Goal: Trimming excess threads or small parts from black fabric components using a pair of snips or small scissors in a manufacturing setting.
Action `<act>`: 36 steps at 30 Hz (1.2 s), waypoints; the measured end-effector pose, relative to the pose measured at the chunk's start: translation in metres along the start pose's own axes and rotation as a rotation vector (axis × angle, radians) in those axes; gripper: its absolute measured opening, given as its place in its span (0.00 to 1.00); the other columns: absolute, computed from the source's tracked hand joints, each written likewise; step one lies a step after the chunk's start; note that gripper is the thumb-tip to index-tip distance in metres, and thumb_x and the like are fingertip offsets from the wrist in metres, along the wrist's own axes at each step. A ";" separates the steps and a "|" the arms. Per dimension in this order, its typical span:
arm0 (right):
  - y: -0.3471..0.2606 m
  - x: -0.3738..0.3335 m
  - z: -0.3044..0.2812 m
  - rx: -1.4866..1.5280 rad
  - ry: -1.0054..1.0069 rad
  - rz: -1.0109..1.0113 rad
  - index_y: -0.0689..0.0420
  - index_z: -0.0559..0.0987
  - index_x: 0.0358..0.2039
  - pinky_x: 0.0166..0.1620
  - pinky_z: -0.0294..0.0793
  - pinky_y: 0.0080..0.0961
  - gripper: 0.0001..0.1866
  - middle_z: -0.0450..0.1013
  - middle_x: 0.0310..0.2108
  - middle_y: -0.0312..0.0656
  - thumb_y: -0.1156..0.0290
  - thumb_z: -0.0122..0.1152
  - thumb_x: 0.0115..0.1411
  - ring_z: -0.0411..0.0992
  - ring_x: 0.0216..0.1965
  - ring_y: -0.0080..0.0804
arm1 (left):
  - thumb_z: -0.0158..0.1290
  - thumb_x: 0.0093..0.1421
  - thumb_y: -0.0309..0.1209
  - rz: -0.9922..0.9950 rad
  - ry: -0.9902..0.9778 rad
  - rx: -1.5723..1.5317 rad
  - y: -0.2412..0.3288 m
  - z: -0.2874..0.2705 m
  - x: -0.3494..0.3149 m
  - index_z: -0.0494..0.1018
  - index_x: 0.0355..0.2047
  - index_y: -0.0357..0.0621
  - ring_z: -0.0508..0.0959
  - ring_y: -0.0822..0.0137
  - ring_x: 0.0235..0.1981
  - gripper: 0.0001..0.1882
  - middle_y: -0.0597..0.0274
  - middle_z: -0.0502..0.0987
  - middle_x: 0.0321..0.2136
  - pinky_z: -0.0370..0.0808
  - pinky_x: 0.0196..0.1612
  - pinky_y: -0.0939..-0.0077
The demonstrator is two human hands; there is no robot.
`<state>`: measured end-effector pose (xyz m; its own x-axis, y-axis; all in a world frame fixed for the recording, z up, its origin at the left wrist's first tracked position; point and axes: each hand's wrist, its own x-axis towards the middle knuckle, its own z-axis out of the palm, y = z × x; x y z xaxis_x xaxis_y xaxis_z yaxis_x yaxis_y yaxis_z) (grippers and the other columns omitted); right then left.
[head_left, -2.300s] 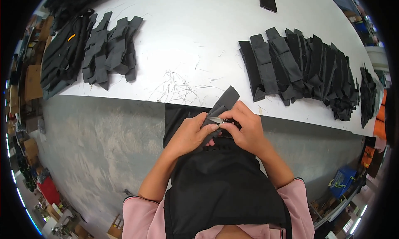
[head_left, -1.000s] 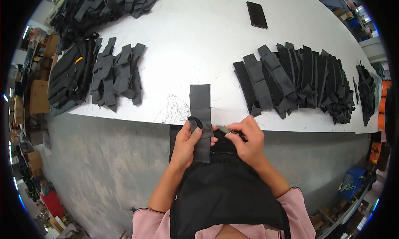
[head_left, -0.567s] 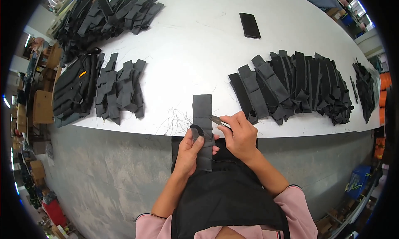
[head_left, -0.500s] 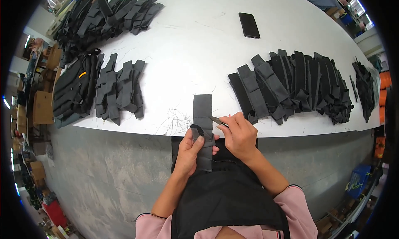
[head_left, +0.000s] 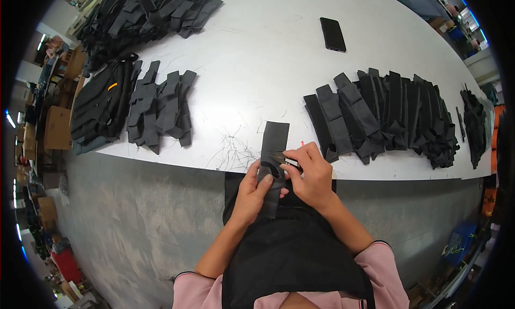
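A dark grey fabric strip [head_left: 276,135] with a raised loop in its middle is pinched in my left hand [head_left: 252,193]. The strip stands lengthwise away from me, its far end over the table's near edge and its near end above my black apron. My left thumb presses near the loop, with other fingers underneath. My right hand [head_left: 312,177] is closed on a small pair of thread snips [head_left: 285,160]. Their tips lie against the strip, just beyond the loop. The snips' handles are mostly hidden in my fingers.
Grey and black strips [head_left: 348,105] lie in a row at the right. More strips [head_left: 161,105] and a black backpack [head_left: 103,102] are at the left, with a larger pile [head_left: 145,13] behind. Loose thread ends [head_left: 234,152] litter the white table [head_left: 252,67]. A phone [head_left: 332,35] lies far right.
The strip and my left hand have shifted right and slightly up. The snips' tips now reach over the strip instead of its right edge. The whole view has turned a little.
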<state>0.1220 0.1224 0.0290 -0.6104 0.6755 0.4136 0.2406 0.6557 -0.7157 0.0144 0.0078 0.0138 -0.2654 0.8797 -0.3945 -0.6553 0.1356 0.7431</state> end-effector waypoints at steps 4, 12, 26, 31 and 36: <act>0.000 0.004 0.004 -0.099 -0.005 -0.114 0.57 0.75 0.33 0.22 0.65 0.27 0.14 0.65 0.26 0.38 0.75 0.66 0.43 0.67 0.19 0.34 | 0.42 0.64 0.26 0.071 0.048 0.116 -0.004 0.003 -0.001 0.54 0.57 0.36 0.79 0.66 0.32 0.22 0.51 0.74 0.41 0.77 0.36 0.76; -0.010 0.000 0.004 -0.273 -0.061 -0.092 0.58 0.76 0.33 0.27 0.71 0.27 0.12 0.65 0.23 0.42 0.78 0.64 0.45 0.68 0.20 0.39 | 0.45 0.62 0.24 0.262 0.270 0.838 -0.004 0.007 -0.004 0.60 0.54 0.38 0.80 0.69 0.25 0.20 0.52 0.78 0.28 0.75 0.29 0.74; 0.006 -0.024 -0.005 0.370 -0.239 0.401 0.63 0.75 0.30 0.26 0.60 0.15 0.08 0.63 0.26 0.36 0.82 0.61 0.46 0.61 0.23 0.19 | 0.39 0.66 0.40 -0.055 0.187 -0.341 0.021 -0.034 0.028 0.57 0.51 0.44 0.75 0.58 0.40 0.17 0.48 0.71 0.44 0.78 0.38 0.57; -0.016 -0.044 -0.005 0.210 -0.286 0.286 0.60 0.76 0.32 0.23 0.65 0.21 0.10 0.63 0.24 0.38 0.77 0.65 0.47 0.65 0.20 0.25 | 0.39 0.66 0.40 -0.030 0.179 -0.420 0.031 -0.037 0.039 0.57 0.50 0.42 0.75 0.58 0.38 0.18 0.48 0.71 0.44 0.78 0.34 0.61; -0.018 -0.043 0.002 0.038 -0.245 0.121 0.58 0.76 0.31 0.23 0.66 0.25 0.10 0.64 0.25 0.39 0.76 0.65 0.45 0.68 0.20 0.33 | 0.39 0.66 0.40 -0.023 0.172 -0.428 0.033 -0.030 0.043 0.57 0.49 0.42 0.75 0.58 0.38 0.17 0.48 0.71 0.44 0.78 0.34 0.60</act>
<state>0.1420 0.0813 0.0226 -0.7443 0.6434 0.1791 0.2971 0.5592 -0.7740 -0.0403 0.0362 0.0050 -0.3376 0.7853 -0.5189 -0.8857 -0.0783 0.4576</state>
